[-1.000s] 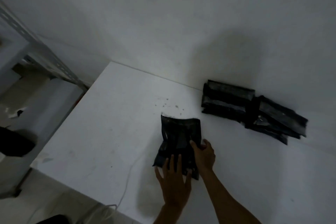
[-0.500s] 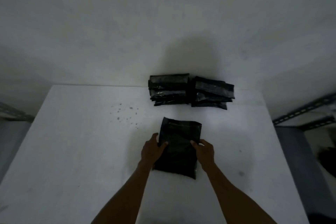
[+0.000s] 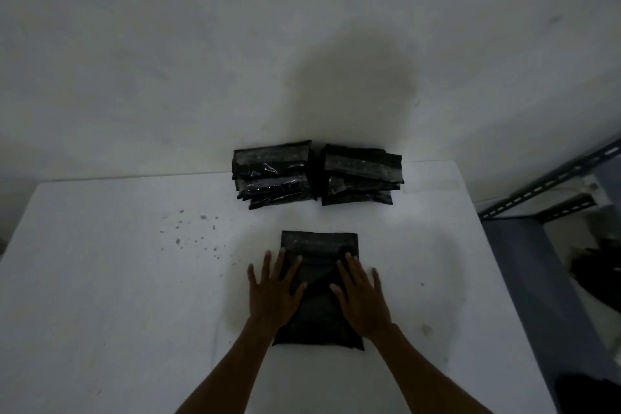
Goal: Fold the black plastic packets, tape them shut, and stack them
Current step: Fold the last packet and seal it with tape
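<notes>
- Both hands have shifted off the packet's side edges, where they sat half a second ago, onto its top face: the left hand and right hand now lie palm-down on the flat black plastic packet.
- On both hands the fingers are straight and spread, pressing the packet and curled round nothing; the outer ones reach past its edges over the white table.
- The packet lies lengthwise at the table's near middle, its far end showing beyond the fingertips.
- Two piles of folded black packets, the left stack and the right stack, sit side by side at the table's far edge against the pale wall, apart from the pressed packet.
- Left of the packet, dark specks dot the table; grey slotted metal shelving stands at right.
</notes>
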A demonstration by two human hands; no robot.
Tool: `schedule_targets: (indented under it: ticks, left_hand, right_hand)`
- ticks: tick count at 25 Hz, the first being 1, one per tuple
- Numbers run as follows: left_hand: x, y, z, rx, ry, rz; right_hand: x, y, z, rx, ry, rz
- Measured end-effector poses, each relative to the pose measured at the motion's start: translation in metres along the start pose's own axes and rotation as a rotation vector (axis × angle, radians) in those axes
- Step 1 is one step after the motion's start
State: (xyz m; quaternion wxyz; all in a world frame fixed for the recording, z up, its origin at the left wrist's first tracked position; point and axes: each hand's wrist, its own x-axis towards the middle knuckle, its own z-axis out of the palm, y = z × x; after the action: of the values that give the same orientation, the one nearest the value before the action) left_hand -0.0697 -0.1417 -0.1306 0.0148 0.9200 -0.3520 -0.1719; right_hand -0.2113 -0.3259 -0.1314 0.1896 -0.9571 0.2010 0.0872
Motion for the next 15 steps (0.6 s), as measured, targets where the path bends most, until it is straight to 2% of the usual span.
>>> schedule_targets:
  ticks: [4, 8, 11, 14, 15]
  left_hand:
    - [0.015, -0.005, -0.013, -0.111, 0.022, -0.045]
    - [0.047, 0.002, -0.036, -0.492, 0.186, -0.197]
    - [0.072, 0.008, -0.053, -0.832, 0.230, -0.405]
    - [0.081, 0.007, -0.061, -0.814, 0.260, -0.466]
    - [0.080, 0.005, -0.061, -0.876, 0.277, -0.461]
  right_hand:
    - [0.019, 0.009, -0.006, 0.100, 0.134, 0.066]
    - [0.054, 0.005, -0.026, 0.422, 0.352, 0.417]
    - [0.080, 0.012, -0.038, 0.449, 0.295, 0.588]
    - [0.096, 0.024, -0.036, 0.480, 0.281, 0.599]
    - [0.098, 0.025, -0.035, 0.490, 0.283, 0.587]
